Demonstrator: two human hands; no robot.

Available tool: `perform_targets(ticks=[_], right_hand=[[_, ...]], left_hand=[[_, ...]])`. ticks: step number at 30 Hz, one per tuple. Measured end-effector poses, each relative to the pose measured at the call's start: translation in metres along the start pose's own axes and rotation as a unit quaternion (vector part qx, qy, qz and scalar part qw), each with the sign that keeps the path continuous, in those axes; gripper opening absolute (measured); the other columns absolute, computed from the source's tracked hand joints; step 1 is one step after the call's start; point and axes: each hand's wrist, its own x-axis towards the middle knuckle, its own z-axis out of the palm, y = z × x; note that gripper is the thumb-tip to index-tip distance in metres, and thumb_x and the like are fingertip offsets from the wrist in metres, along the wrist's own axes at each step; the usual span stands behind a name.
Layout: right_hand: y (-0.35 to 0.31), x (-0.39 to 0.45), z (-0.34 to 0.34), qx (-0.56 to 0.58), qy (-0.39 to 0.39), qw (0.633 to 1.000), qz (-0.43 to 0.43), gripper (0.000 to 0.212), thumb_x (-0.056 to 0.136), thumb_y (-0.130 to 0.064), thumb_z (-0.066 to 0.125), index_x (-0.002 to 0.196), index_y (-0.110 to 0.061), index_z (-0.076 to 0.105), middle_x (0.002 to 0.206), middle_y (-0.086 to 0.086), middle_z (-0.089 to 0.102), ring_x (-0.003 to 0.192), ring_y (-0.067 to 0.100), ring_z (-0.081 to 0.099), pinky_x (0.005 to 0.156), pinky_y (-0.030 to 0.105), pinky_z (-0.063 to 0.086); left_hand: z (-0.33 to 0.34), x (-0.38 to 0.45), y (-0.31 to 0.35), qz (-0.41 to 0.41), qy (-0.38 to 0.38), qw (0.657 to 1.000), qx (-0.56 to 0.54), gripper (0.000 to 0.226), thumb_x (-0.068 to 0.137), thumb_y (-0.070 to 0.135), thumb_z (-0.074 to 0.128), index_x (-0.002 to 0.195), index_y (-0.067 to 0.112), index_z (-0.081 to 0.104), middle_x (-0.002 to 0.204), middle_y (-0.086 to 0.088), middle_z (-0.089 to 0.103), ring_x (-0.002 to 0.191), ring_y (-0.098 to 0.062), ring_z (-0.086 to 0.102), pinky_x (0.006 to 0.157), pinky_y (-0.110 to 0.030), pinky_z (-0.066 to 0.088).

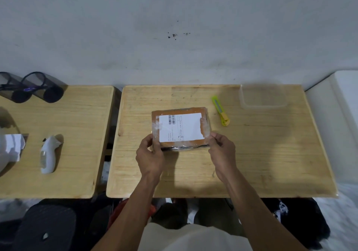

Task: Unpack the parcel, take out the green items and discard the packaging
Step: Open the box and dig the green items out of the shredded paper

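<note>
Brown taped parcel (180, 127) held at mid-table, still sealed.
Near corners are gripped by left hand (150, 154) and right hand (222, 151); judged light, stiff, tape-slick, best held by edges. Green cutter (220, 110) lies just beside it.

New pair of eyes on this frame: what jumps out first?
The taped brown parcel with its white shipping label, mid-table, gripped at its near corners by the left hand and right hand. Next, the yellow-green utility knife lying just right of it, with a clear plastic container at the table's far right corner.
</note>
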Motion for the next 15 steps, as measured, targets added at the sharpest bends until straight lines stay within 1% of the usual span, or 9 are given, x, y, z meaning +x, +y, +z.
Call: perform_targets(ticks=[2, 4, 5, 7, 9, 11, 12, 15], right_hand=[[-0.001, 0.0, 0.002, 0.02, -0.001, 1.0, 0.006, 0.024, 0.093, -0.024, 0.063, 0.116, -0.017, 0.063, 0.103, -0.001, 0.069, 0.084, 0.01, 0.061, 0.071, 0.026, 0.049], [-0.004, -0.001, 0.004, 0.034, 0.002, 0.999, -0.001, 0.021, 0.092, -0.025, 0.064, 0.112, -0.017, 0.064, 0.099, -0.002, 0.069, 0.084, 0.011, 0.062, 0.071, 0.027, 0.05], [-0.006, -0.002, 0.005, 0.033, 0.005, 0.999, -0.013, 0.018, 0.092, -0.026, 0.065, 0.108, -0.018, 0.065, 0.096, -0.003, 0.07, 0.083, 0.011, 0.062, 0.071, 0.026, 0.05], [-0.008, -0.004, 0.005, 0.025, 0.011, 0.999, -0.043, 0.013, 0.091, -0.028, 0.065, 0.103, -0.023, 0.066, 0.096, -0.005, 0.071, 0.087, 0.009, 0.065, 0.073, 0.024, 0.05], [-0.01, -0.006, 0.004, 0.006, 0.015, 0.996, -0.086, 0.015, 0.092, -0.032, 0.065, 0.104, -0.025, 0.067, 0.097, -0.009, 0.071, 0.092, 0.003, 0.065, 0.076, 0.022, 0.051], [-0.014, -0.006, 0.003, -0.029, 0.022, 0.99, -0.14, 0.016, 0.092, -0.031, 0.065, 0.106, -0.024, 0.067, 0.093, -0.014, 0.07, 0.091, -0.003, 0.064, 0.075, 0.015, 0.049], [-0.016, -0.005, 0.004, -0.044, 0.028, 0.986, -0.162, 0.016, 0.092, -0.03, 0.065, 0.107, -0.024, 0.068, 0.092, -0.014, 0.07, 0.09, -0.004, 0.064, 0.074, 0.013, 0.048], [-0.028, 0.004, 0.008, -0.06, 0.05, 0.976, -0.206, 0.024, 0.09, -0.03, 0.067, 0.109, -0.017, 0.071, 0.093, -0.005, 0.073, 0.09, 0.006, 0.067, 0.073, 0.017, 0.049]], left_hand=[[-0.002, -0.001, 0.004, 0.014, -0.011, 1.0, -0.013, 0.029, 0.1, 0.033, 0.058, 0.125, 0.019, 0.062, 0.109, 0.005, 0.068, 0.099, -0.008, 0.063, 0.078, -0.015, 0.047], [-0.004, -0.002, 0.007, 0.026, -0.026, 0.999, -0.032, 0.03, 0.101, 0.037, 0.057, 0.127, 0.024, 0.061, 0.108, 0.012, 0.069, 0.098, 0.002, 0.062, 0.082, -0.017, 0.05], [-0.005, -0.002, 0.008, 0.033, -0.032, 0.998, -0.04, 0.031, 0.101, 0.038, 0.056, 0.129, 0.025, 0.061, 0.11, 0.013, 0.069, 0.099, 0.004, 0.063, 0.084, -0.017, 0.051], [-0.007, -0.002, 0.008, 0.048, -0.041, 0.997, -0.043, 0.04, 0.101, 0.04, 0.055, 0.137, 0.025, 0.057, 0.121, 0.009, 0.069, 0.111, -0.004, 0.063, 0.092, -0.023, 0.053], [-0.012, 0.0, 0.008, 0.066, -0.049, 0.996, -0.045, 0.047, 0.1, 0.04, 0.057, 0.144, 0.023, 0.052, 0.132, 0.004, 0.064, 0.122, -0.012, 0.06, 0.098, -0.032, 0.053], [-0.016, 0.005, 0.012, 0.086, -0.055, 0.993, -0.055, 0.049, 0.098, 0.036, 0.059, 0.144, 0.02, 0.052, 0.134, 0.002, 0.063, 0.124, -0.015, 0.059, 0.097, -0.034, 0.054], [-0.019, 0.008, 0.015, 0.099, -0.057, 0.992, -0.056, 0.051, 0.097, 0.037, 0.06, 0.144, 0.019, 0.052, 0.131, 0.003, 0.064, 0.123, -0.014, 0.06, 0.096, -0.035, 0.055], [-0.022, 0.018, 0.033, 0.134, -0.051, 0.988, -0.064, 0.054, 0.093, 0.042, 0.063, 0.14, 0.015, 0.058, 0.117, 0.015, 0.066, 0.115, -0.008, 0.064, 0.089, -0.036, 0.059]])
